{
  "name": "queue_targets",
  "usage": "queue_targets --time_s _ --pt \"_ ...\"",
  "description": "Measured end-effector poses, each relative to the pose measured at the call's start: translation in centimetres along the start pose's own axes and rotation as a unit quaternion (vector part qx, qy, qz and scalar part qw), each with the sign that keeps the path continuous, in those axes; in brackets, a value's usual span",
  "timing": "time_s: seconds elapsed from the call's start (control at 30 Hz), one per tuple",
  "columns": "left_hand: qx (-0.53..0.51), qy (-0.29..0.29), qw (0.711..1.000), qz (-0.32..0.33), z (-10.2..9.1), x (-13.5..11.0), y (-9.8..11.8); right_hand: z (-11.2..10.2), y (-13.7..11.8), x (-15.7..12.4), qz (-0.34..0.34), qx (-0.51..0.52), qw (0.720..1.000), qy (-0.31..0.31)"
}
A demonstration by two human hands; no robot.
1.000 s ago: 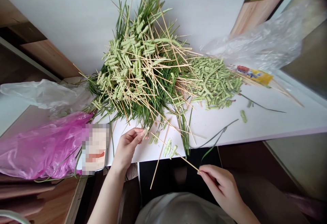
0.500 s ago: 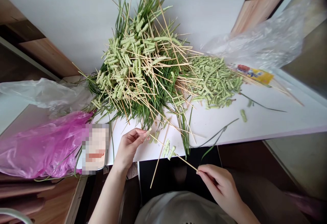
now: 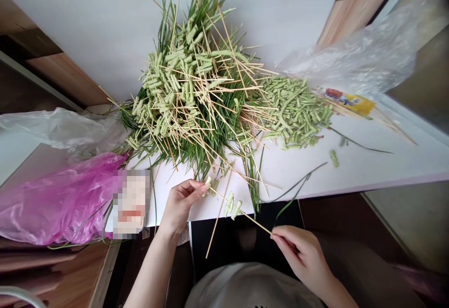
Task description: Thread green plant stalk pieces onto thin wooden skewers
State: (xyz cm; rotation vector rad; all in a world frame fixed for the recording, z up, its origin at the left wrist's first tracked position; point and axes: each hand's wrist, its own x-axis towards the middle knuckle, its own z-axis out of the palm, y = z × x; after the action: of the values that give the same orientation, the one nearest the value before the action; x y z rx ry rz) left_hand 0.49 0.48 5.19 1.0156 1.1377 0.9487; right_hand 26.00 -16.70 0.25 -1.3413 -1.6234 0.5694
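Observation:
My right hand (image 3: 301, 252) pinches the lower end of a thin wooden skewer (image 3: 258, 224), held slantwise over the table's front edge. Two short pale green bean pieces (image 3: 229, 203) sit side by side across its middle. At the skewer's far tip, my left hand (image 3: 182, 202) is closed, with a third bean piece (image 3: 208, 181) between thumb and fingers. Whether the tip has gone through that piece I cannot tell. Just beyond the left hand rises a large heap of skewered bean pieces (image 3: 175, 83) with green stalks like garlic chives (image 3: 203, 151).
Loose cut bean pieces (image 3: 298, 121) form a pile right of the heap. Behind it are a yellow packet (image 3: 358, 104) and a clear plastic bag (image 3: 365, 60). A pink bag (image 3: 63, 200) and a blurred-out object (image 3: 129, 205) lie left. One loose skewer (image 3: 215, 226) juts over the white table's edge.
My left hand has shifted slightly right, and its bean piece now stands more upright at the skewer's tip. My right hand and the two threaded pieces have barely moved.

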Motion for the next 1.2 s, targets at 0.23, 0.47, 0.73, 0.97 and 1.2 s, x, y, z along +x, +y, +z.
queue_targets --time_s 0.23,0.47,0.73,0.97,1.2 --pt "-0.013 -0.022 1.000 -0.015 0.8 -0.2 -0.1 -0.1 0.4 -0.1 -0.005 0.012 1.000 -0.010" --pt "0.023 -0.098 0.995 -0.020 2.6 -2.0 0.2 0.2 -0.2 0.6 -0.011 0.021 1.000 0.015" --pt "0.172 -0.037 0.981 0.086 0.4 -1.8 2.8 -0.1 -0.5 1.1 0.025 0.017 0.998 0.053" --pt "0.198 0.031 0.975 0.095 -3.3 -1.4 1.9 0.4 0.2 0.7 0.102 0.028 0.993 0.050" --pt "0.214 0.076 0.966 0.121 -5.1 -0.3 1.7 -1.9 0.4 4.0 0.125 0.064 0.978 0.157"
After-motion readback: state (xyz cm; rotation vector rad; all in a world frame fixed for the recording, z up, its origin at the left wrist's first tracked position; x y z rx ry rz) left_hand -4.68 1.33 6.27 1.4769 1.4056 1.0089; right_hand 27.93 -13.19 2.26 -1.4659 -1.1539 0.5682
